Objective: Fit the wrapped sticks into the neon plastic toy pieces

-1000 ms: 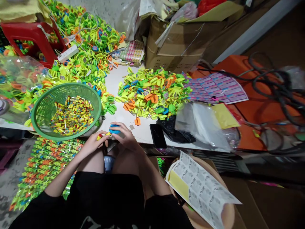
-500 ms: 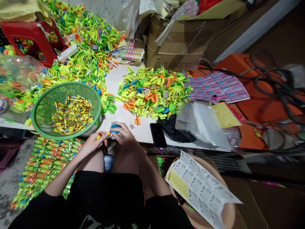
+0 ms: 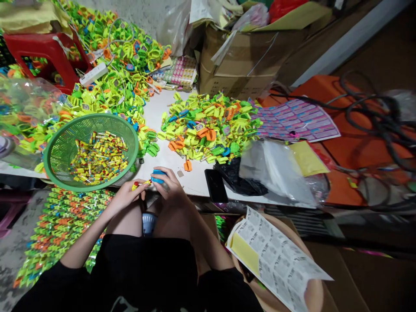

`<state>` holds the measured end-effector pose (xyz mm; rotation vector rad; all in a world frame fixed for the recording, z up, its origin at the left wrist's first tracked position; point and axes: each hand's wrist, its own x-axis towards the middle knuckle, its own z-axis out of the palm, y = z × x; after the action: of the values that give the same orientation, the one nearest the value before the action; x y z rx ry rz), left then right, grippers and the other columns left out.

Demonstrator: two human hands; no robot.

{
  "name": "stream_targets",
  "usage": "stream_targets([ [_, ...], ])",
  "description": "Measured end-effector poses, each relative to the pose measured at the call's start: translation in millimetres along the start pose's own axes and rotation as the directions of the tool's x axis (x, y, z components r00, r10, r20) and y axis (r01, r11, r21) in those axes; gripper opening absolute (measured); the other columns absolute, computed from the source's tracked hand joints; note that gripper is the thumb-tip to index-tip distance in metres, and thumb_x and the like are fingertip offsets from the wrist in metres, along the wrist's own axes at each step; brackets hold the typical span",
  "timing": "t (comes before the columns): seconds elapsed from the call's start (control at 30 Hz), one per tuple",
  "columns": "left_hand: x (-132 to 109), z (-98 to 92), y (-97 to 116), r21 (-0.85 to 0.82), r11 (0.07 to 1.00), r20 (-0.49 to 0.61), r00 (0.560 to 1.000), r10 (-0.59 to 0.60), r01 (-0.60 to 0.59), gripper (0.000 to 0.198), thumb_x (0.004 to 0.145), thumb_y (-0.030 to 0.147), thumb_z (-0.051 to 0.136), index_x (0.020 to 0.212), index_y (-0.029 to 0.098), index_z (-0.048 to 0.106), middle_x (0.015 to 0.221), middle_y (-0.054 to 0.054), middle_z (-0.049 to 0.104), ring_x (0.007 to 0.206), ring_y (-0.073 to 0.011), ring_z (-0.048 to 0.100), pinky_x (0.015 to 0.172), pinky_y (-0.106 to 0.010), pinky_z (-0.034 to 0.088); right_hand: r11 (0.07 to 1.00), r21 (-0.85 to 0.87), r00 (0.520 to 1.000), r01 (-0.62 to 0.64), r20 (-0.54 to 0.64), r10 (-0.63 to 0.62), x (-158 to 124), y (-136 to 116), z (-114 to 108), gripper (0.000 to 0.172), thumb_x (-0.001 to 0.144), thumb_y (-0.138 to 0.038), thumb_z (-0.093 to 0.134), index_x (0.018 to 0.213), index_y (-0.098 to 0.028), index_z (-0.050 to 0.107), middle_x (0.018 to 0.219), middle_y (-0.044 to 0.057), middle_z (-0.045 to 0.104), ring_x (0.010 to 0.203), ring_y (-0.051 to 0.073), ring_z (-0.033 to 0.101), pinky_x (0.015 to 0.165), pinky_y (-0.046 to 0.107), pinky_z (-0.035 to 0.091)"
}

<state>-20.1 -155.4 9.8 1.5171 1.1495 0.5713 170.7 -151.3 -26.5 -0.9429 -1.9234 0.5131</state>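
Blue plastic clip sits pinched in my right hand at the near edge of the white table, while my left hand grips a small yellow-and-red tube against it. Joining them looks like the step in hand, and it wants careful alignment. Neon plastic clips and a round green mesh basket crowd the table.

one green basket, one black phone, one blue clip in the fingers
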Motion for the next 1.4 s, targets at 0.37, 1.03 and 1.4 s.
stream_targets([
  [0.37, -1, -4.8, 5, 0.03, 0.999, 0.031, 0.999, -0.015, 0.014, 0.049, 0.085, 0.055, 0.048, 0.062, 0.013, 0.059, 0.049, 0.004, 0.049, 0.043, -0.0071, 0.037, 0.048, -0.021, 0.031, 0.99, -0.018, 0.99, 0.139, 0.028, -0.139, 6, 2, 4, 0.029, 0.087, -0.014, 0.053, 0.114, -0.021, 0.059, 0.121, 0.012, 0.054, 0.115, 0.022, 0.051, 0.096, 0.041, 0.048],
  [1.03, -2, -11.8, 14, -0.086, 0.995, 0.029, 0.998, -0.058, 0.06, 0.048, 0.082, 0.058, 0.053, 0.068, 0.013, 0.057, 0.052, 0.004, 0.049, 0.043, -0.0054, 0.03, 0.043, -0.02, 0.022, 0.988, 0.146, 0.998, -0.048, 0.036, 0.044, 13, 4, 2, 0.023, 0.088, -0.02, 0.053, 0.11, -0.022, 0.06, 0.121, 0.01, 0.052, 0.117, 0.02, 0.052, 0.102, 0.039, 0.044],
  [1.4, 3, -10.7, 5, -0.092, 0.993, 0.055, 0.997, -0.062, 0.067, 0.044, 0.083, 0.056, 0.053, 0.074, 0.013, 0.058, 0.052, 0.004, 0.051, 0.041, -0.0059, 0.03, 0.042, -0.02, 0.022, 0.993, 0.121, 1.0, -0.012, 0.023, 0.009, 12, 4, 3, 0.023, 0.087, -0.018, 0.054, 0.109, -0.022, 0.06, 0.121, 0.01, 0.052, 0.117, 0.019, 0.052, 0.101, 0.038, 0.045],
])
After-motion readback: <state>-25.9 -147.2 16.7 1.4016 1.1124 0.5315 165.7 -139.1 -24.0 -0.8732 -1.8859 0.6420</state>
